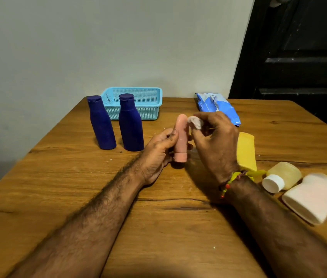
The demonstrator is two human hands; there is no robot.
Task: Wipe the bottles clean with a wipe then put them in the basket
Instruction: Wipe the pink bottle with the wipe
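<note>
Over the counter (158, 227), the left hand (156, 155) curls its fingers (171, 135) around an upright pink bottle (181, 138), cap downward, while the right hand (215, 145) pinches a crumpled white wipe (195, 121) against its rounded top.

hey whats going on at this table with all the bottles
A person is cleaning bottles. The left hand holds a pink tube cap-down on the wooden table, while the right hand pinches a white wipe against its upper end. Two dark blue bottles stand in front of the light blue basket, where no bottle shows yet. A yellow tube, a clear bottle and a white bottle lie to the right, with the blue wipes pack behind.
</note>
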